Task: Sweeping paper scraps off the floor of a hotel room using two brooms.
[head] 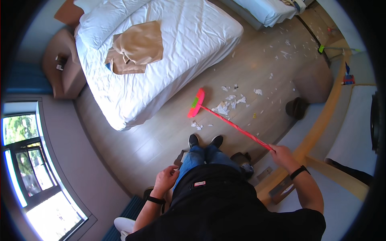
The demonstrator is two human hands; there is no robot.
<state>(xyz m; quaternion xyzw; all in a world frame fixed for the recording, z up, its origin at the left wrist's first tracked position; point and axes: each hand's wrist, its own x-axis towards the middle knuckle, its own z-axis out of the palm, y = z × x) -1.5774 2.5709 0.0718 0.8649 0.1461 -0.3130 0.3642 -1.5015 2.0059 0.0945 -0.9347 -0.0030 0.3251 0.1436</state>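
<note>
My right hand [283,156] grips the end of the red handle of a broom [236,127]. The broom's pink head [196,103], with orange and green bristles, is near the floor between the bed and my feet; whether it touches the floor I cannot tell. Just right of the head lies a loose cluster of torn white paper scraps [223,107]. A smaller bunch of scraps [196,125] is in front of my shoes. By my left thigh hangs my left hand [166,179], fingers loosely curled and holding nothing I can see.
A bed with white sheets [187,39] bears brown garments [138,48]. More scraps [285,53] are strewn toward the far right. A brown box-shaped stool [313,79] and a dark bin [296,108] stand by the yellow-edged desk [310,138]. A dark bag [242,162] sits beside my right leg.
</note>
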